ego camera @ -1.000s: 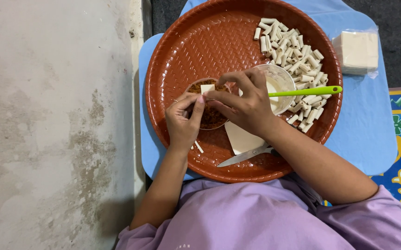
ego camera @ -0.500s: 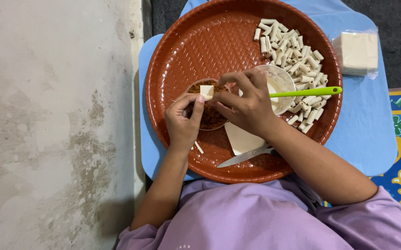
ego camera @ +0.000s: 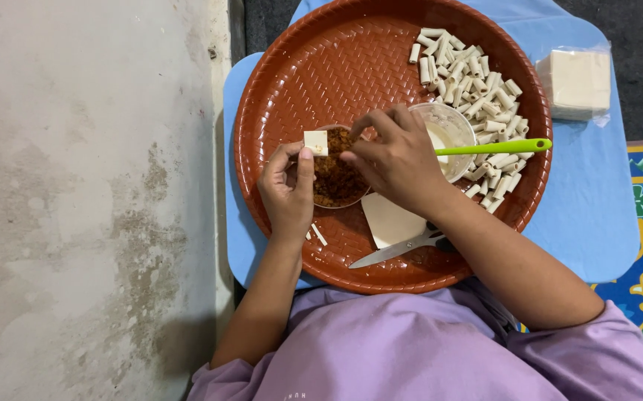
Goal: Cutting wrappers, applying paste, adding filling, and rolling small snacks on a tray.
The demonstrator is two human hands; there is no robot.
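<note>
Fingers: your left hand [ego camera: 286,194] pinches a small pale wrapper square [ego camera: 315,141] between thumb and fingertips, closed on it; your right hand [ego camera: 397,160] has its fingertips drawn together just right of that square, and you cannot tell from here whether they grip anything.
Tray: a round brown woven-pattern tray [ego camera: 336,59] sits on a blue mat [ego camera: 596,215], and both your hands work over its near half.
Wrapper stack: a bagged stack of pale square sheets [ego camera: 575,83] lies on the mat beyond the tray's right rim, well apart from both hands.
Rolled pieces: a heap of small pale rolls [ego camera: 470,82] fills the tray's far right side, beyond your right hand.
Filling bowl: a clear bowl of brown crumbly filling [ego camera: 334,182] stands directly under the square, between your two hands.
Second bowl: a clear bowl [ego camera: 451,126] with a green-handled tool [ego camera: 494,146] lying across it sits just right of your right hand.
Cut sheet and scissors: a pale sheet [ego camera: 390,220] and scissors [ego camera: 395,249] lie under your right wrist.
Key relation: the square lies left of your right fingertips, almost touching; your left hand already has it, above the filling.
</note>
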